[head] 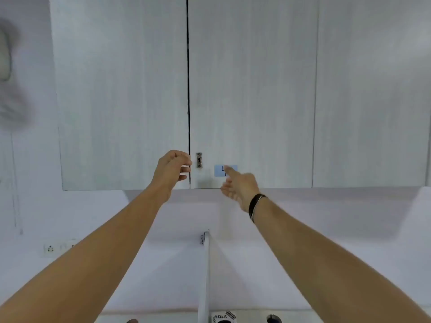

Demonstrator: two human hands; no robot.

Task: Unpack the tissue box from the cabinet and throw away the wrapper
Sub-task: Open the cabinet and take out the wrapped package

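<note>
A white wall cabinet fills the upper view, its left door (121,101) and right door (251,89) both closed, with a dark gap between them. My left hand (173,169) is raised at the left door's lower right edge, fingers curled at the gap beside a small metal lock (199,160). My right hand (238,185) reaches up in front of the right door's lower part, fingers spread, one fingertip over a blue label (225,170). No tissue box or wrapper is visible; the cabinet's inside is hidden.
A third cabinet door (373,89) lies to the right. Below the cabinet is a white wall with a vertical pipe (205,276) and a socket plate (50,248). A "Dart" labelled item (222,317) and a dark object (273,319) sit at the bottom edge.
</note>
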